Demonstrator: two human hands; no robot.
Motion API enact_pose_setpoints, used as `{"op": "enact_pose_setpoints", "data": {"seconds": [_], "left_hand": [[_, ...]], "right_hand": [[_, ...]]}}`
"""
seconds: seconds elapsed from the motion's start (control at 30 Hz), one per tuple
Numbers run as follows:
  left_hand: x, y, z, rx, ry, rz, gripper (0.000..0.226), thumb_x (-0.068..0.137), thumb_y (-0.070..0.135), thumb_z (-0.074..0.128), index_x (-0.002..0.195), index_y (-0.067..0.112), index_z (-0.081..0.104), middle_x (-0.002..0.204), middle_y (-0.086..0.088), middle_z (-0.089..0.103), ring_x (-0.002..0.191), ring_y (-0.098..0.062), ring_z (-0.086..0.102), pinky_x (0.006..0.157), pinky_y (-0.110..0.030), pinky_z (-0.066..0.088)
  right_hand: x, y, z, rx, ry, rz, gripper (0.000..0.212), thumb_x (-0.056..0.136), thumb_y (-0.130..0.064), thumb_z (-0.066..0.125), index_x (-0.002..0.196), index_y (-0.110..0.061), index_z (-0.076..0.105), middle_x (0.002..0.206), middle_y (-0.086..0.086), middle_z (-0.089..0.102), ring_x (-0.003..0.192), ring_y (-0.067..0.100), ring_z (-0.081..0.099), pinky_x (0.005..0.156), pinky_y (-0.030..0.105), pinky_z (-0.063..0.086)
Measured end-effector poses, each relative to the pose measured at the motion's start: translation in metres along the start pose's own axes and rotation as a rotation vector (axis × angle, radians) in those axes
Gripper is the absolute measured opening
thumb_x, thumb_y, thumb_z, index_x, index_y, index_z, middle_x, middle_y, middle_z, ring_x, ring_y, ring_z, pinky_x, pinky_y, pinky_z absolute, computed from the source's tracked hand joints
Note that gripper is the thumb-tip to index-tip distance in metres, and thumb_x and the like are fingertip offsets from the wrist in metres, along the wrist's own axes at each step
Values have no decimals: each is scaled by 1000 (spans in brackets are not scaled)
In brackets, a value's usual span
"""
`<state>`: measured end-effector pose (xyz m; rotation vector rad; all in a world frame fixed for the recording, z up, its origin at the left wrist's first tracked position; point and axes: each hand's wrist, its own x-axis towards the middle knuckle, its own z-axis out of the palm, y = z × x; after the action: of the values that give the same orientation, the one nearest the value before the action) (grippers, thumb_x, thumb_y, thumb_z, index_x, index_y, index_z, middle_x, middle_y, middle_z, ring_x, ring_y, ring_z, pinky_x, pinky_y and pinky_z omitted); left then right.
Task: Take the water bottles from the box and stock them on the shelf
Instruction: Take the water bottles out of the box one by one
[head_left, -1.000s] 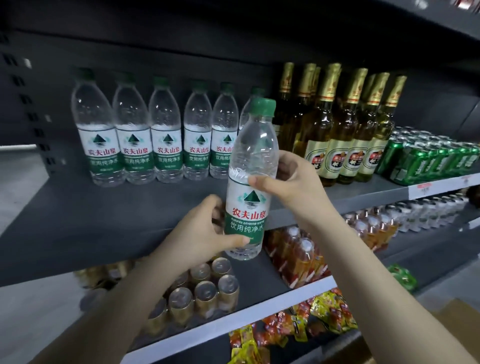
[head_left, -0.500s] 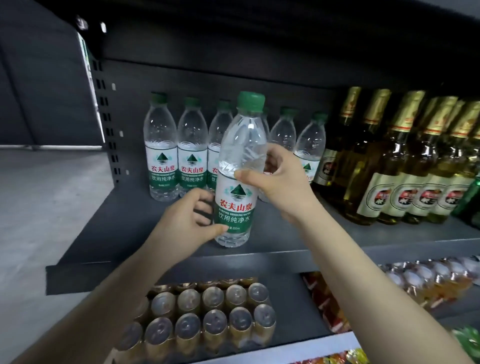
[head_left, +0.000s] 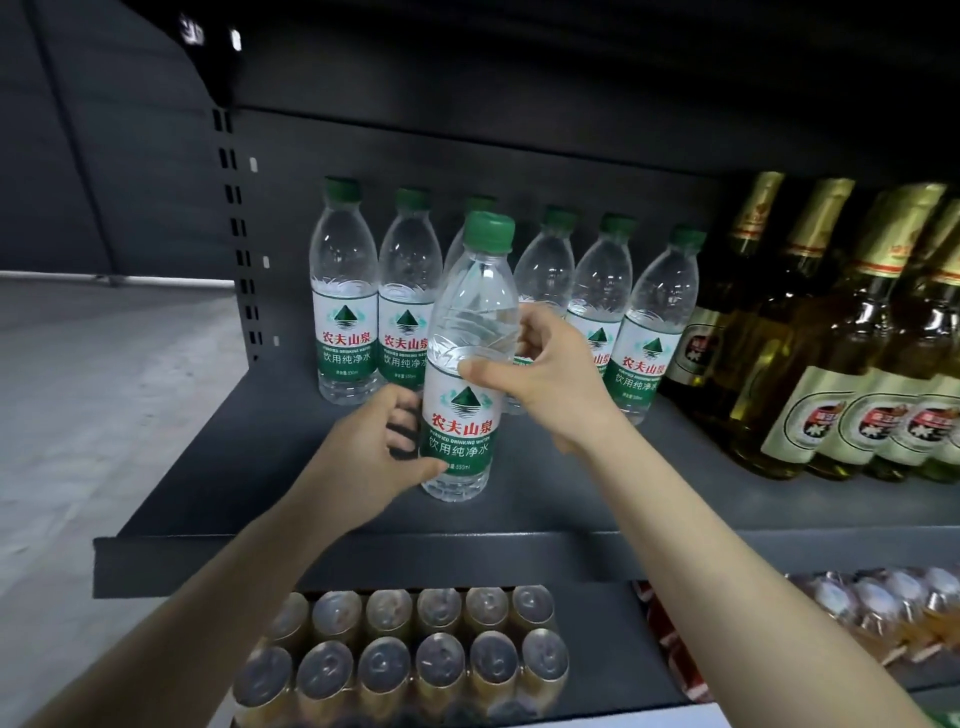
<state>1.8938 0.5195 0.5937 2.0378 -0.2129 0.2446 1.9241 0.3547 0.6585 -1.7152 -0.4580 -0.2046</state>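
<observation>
Head view: hands (head_left: 457, 410) (both curled) around upright bottle (head_left: 465, 374).

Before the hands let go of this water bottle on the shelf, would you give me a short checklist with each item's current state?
1. Grip: left hand holds the label, right hand the shoulder of the held bottle: ok.
2. Bottle upright, label facing out: ok.
3. Base resting flat on the shelf: cannot tell.
4. Aligned with the back row of water bottles: not ok, it stands in front of them.
5. Clear of the glass bottles on the right: ok.
</observation>
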Motion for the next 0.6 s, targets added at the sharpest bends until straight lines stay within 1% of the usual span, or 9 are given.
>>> {"op": "enact_pose_setpoints", "data": {"seconds": [0.07, 0.2, 0.33, 0.4, 0.47, 0.5, 0.53, 0.6], "left_hand": [[1, -1, 0, 2, 0, -3, 45, 70, 8, 79, 93, 33, 49, 91, 4, 60, 81, -16, 61, 79, -31, 54], [3, -3, 0, 8, 3, -7, 45, 70, 11, 80, 94, 33, 49, 92, 4, 61, 82, -15, 62, 78, -29, 53], [2, -4, 0, 30, -7, -3, 44, 70, 12, 80, 99, 28, 50, 96, 4, 60, 85, -16, 63, 79, -27, 54], [1, -2, 1, 50, -18, 2, 46, 71, 13, 79, 103, 26, 48, 98, 5, 59, 85, -14, 62, 77, -23, 54], [1, 0, 3, 93, -25, 5, 51, 71, 16, 80, 108, 24, 45, 99, 9, 57, 84, -10, 61, 76, -21, 53], [0, 0, 5, 116, -24, 5, 54, 70, 18, 80, 109, 24, 43, 99, 12, 56, 84, -9, 61, 77, -24, 53], [0, 0, 7, 132, -17, 3, 56, 69, 21, 81, 108, 25, 42, 98, 13, 55, 83, -8, 61, 78, -29, 54], [-1, -1, 12, 143, 4, 0, 61, 64, 29, 83, 107, 28, 39, 98, 15, 56, 84, -6, 61, 79, -36, 54]], "right_hand": [[2, 2, 0, 5, -2, 6, 40, 67, 4, 77, 97, -12, 55, 83, -3, 63, 59, -9, 56, 58, 10, 46], [4, 3, 0, 8, -17, 0, 38, 69, 2, 76, 92, -18, 55, 83, -6, 63, 63, -10, 57, 62, 10, 48], [0, 1, -8, -20, -108, -9, 38, 73, -1, 75, 100, -19, 56, 88, -8, 65, 72, -5, 61, 65, 10, 50], [-2, 2, -14, -36, -153, 24, 43, 73, -1, 75, 106, -22, 56, 95, -2, 65, 78, 3, 61, 67, 17, 52], [-2, 5, -18, -51, -174, 58, 51, 72, 0, 75, 113, -24, 56, 99, 3, 62, 82, 12, 59, 74, 29, 55], [-3, 5, -19, -57, -176, 67, 53, 71, 0, 75, 115, -24, 55, 98, 3, 60, 82, 13, 57, 77, 33, 55], [-2, 5, -19, -59, -176, 73, 54, 71, 0, 75, 115, -25, 55, 96, 2, 58, 80, 13, 56, 78, 34, 54], [-1, 4, -19, -58, -177, 74, 51, 71, -1, 76, 110, -28, 55, 91, -2, 57, 76, 10, 55, 74, 31, 53]]}}
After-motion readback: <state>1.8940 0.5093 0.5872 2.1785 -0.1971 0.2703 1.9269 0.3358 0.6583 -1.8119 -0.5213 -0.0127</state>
